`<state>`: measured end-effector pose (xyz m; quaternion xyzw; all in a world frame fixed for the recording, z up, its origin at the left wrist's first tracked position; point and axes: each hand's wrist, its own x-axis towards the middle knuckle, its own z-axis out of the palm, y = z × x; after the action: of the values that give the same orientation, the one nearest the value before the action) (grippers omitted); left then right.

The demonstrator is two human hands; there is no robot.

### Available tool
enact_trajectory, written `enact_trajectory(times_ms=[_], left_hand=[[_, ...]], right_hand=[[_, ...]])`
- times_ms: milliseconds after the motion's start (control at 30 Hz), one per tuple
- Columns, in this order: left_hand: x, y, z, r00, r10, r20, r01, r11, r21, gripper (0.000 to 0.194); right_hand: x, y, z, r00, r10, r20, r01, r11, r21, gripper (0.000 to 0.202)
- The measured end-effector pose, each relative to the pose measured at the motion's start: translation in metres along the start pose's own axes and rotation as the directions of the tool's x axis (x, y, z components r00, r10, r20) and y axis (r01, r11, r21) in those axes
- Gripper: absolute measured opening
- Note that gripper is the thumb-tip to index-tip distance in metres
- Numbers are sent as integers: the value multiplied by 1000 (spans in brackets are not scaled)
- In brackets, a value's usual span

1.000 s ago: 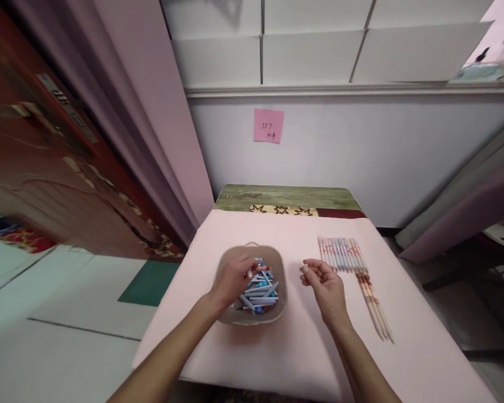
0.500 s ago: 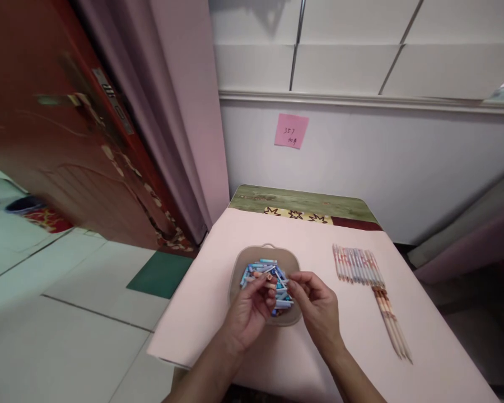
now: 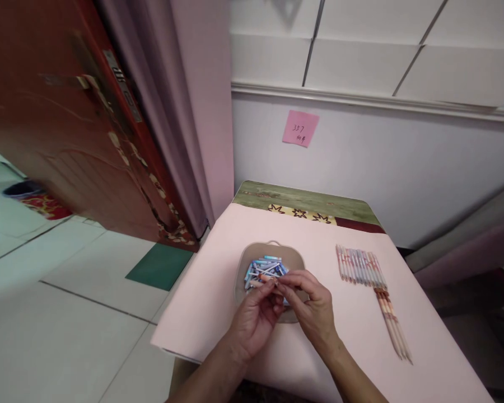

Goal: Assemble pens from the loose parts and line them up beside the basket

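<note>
A beige plastic basin (image 3: 296,257) on the table holds many short blue and white pen parts (image 3: 258,267), perhaps caps. Over it, my left hand (image 3: 258,319) is closed around a small orange pen part (image 3: 265,277); whether more than one piece is in the fingers I cannot make out. My right hand (image 3: 313,302) is pinched, its fingertips meeting those of the left at the end of the orange part. Whatever the right fingertips grip is too small to tell.
On the right, a row of slim pens (image 3: 361,266) lies side by side, with several brown-and-cream pens (image 3: 392,324) below it. A pink cover (image 3: 201,302) lies over the table. Behind stands a wall with a pink note (image 3: 301,128); a red door (image 3: 121,184) is at left.
My right hand has moved left, and its fingertips now meet my left hand's at the orange part. The whole view has shifted slightly.
</note>
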<state>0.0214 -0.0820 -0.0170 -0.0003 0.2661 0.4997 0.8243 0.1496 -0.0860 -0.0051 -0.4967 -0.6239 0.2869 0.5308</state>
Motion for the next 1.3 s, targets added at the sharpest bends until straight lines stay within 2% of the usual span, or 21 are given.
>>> enact_trajectory(times_ms=[133, 267, 400, 600, 733, 800, 867, 933, 1067, 1200, 1300], left_hand=[[0, 2, -1, 999, 5, 40, -3, 999, -47, 10], [3, 7, -1, 997, 31, 69, -27, 998, -56, 8], [7, 7, 0, 998, 48, 46, -46, 997, -57, 9], [8, 6, 3, 996, 84, -8, -84, 996, -22, 5], [8, 24, 2, 990, 138, -22, -139, 990, -36, 3], [10, 36, 0, 983, 178, -41, -180, 983, -37, 6], [12, 46, -2, 979, 191, -72, -193, 981, -29, 8], [13, 52, -4, 980, 178, -92, -181, 983, -25, 11], [10, 58, -5, 982, 170, -82, -172, 985, -28, 12], [4, 60, -5, 978, 189, -85, -191, 982, -9, 15], [0, 61, -4, 979, 175, -108, -175, 985, 11, 17]], right_hand=[[-1, 1, -3, 999, 49, -21, -50, 998, -25, 35], [-1, 0, -4, 999, -31, -21, 28, 989, -145, 13], [-4, -1, -1, 995, -94, 37, 100, 967, -236, 13], [-3, 5, -4, 998, 52, 20, -45, 961, -272, 15], [11, 23, -27, 990, 114, -87, -137, 932, -335, 20], [18, 35, -40, 988, 124, -91, -151, 894, -421, 19], [22, 47, -46, 992, 122, -33, -122, 848, -517, 16], [24, 54, -45, 990, 120, 68, -57, 804, -592, 13], [27, 56, -21, 952, 154, 264, 82, 703, -706, 17], [36, 53, 8, 839, 341, 425, 177, 567, -804, 22], [45, 58, 23, 779, 402, 480, 220, 542, -811, 22]])
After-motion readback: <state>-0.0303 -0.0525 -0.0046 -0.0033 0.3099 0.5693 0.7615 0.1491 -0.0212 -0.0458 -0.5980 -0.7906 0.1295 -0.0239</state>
